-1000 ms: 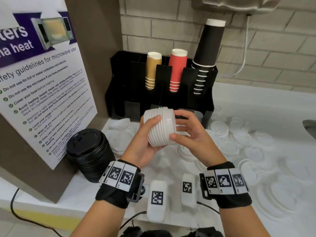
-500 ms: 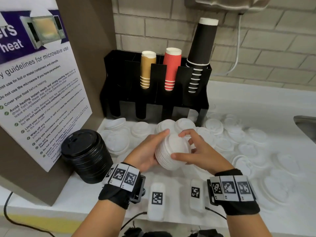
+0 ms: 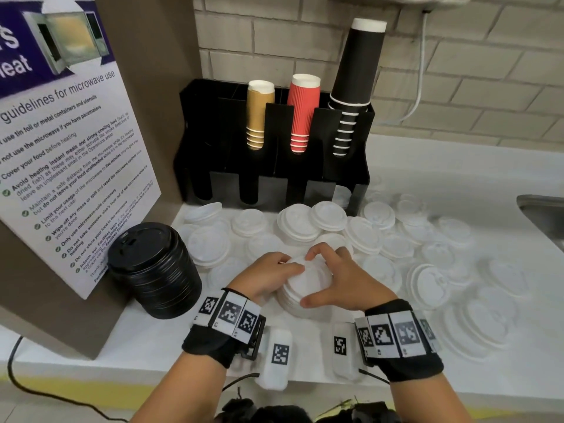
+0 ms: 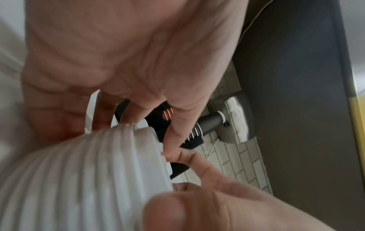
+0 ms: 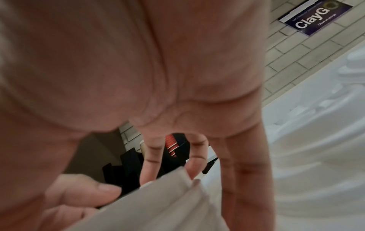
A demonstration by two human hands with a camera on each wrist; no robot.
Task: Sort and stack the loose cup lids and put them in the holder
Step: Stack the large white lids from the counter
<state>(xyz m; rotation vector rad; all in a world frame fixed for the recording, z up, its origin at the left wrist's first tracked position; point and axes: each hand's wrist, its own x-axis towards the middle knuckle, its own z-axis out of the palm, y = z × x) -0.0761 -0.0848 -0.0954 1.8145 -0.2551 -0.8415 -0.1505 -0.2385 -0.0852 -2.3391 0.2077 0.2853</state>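
Note:
A stack of white lids (image 3: 305, 288) stands upright on the white counter (image 3: 457, 166), close in front of me. My left hand (image 3: 274, 273) grips its left side, fingers curled over the top lid. My right hand (image 3: 323, 279) grips the right side, thumb low on the near edge. The left wrist view shows the ribbed stack of white lids (image 4: 88, 171) between fingers and thumb; the right wrist view shows the same stack (image 5: 158, 203). Loose white lids (image 3: 427, 257) lie scattered over the counter. The black holder (image 3: 274, 178) stands at the back.
In the holder stand stacks of tan cups (image 3: 258, 114), red cups (image 3: 303, 111) and black cups (image 3: 354, 87). A stack of black lids (image 3: 152, 270) sits at the left by a signboard (image 3: 61, 148). A sink edge (image 3: 543, 212) shows at the far right.
Both hands have brought the white lid stack down from in front of the holder, turned it from sideways to upright, and set it on the counter.

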